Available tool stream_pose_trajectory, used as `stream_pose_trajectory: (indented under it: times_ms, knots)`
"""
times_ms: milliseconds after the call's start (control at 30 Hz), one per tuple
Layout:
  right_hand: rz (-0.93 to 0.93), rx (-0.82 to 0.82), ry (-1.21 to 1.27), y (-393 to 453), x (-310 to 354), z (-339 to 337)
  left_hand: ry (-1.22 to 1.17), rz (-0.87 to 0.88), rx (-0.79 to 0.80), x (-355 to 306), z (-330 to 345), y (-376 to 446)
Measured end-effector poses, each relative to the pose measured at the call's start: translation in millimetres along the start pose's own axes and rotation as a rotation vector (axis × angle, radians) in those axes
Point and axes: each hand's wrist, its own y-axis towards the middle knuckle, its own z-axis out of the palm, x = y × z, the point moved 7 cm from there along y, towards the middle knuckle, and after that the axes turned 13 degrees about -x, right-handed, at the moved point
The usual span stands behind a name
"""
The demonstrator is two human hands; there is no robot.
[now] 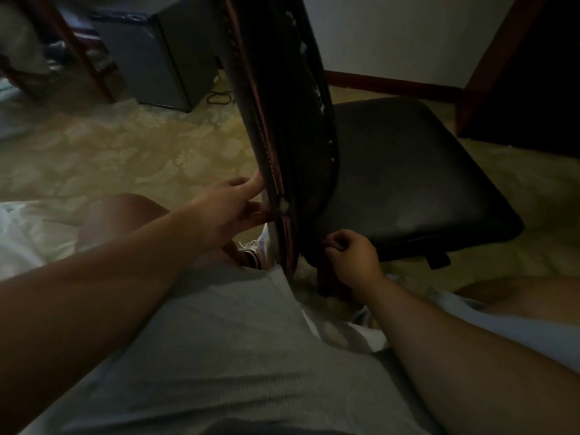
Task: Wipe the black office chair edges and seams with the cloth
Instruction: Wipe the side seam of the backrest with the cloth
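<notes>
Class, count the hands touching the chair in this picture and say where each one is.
2. The left hand holds the backrest's rear edge; the right hand is curled at the backrest's base, beside the seat.

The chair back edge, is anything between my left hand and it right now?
Nothing visible. The left hand already touches the chair back edge, fingers at the stitched seam. A bit of pale cloth shows just below the hand.

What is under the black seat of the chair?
Under the black seat a black lever sticks out above patterned carpet. The chair base is hidden by the seat.
</notes>
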Motion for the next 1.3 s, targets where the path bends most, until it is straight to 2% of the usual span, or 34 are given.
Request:
stream_pose_trajectory:
  times_ms: [233,367,433,533,667,833,933,1100,1167,1300]
  knots:
    - [0.093,-0.029,0.073,4.7,-11.2,-13.6,0.03,0.046,-0.103,10.5,20.6,3.0]
    - [0.201,-0.119,0.17,-1.3,-22.9,-16.0,0.008,0.06,-0.133,5.7,31.2,2.0]
    - [0.357,-0.063,0.244,-9.2,-35.8,-7.6,0.027,0.077,-0.157,3.1,36.2,4.8]
    - [0.553,0.105,0.168,-20.0,-57.6,9.2,0.052,0.105,-0.194,-2.7,48.7,7.9]
    - [0.669,0.107,0.197,-13.7,-70.0,7.3,0.044,0.1,-0.212,0.7,63.2,14.4]
    - [0.785,0.118,0.385,4.1,-78.9,13.6,0.052,0.084,-0.274,7.3,65.2,21.5]
    - [0.779,0.15,0.406,9.8,-83.8,33.5,0.031,0.01,-0.241,19.7,66.6,27.7]
    - [0.658,0.236,0.367,7.8,-79.4,54.4,0.028,-0.12,-0.239,54.5,66.9,42.5]
    - [0.626,0.2,0.368,11.2,-81.3,55.3,0.045,-0.141,-0.232,64.1,66.6,47.0]
    - [0.672,0.149,0.556,9.8,-82.6,57.6,0.061,-0.132,-0.226,72.6,66.3,53.1]
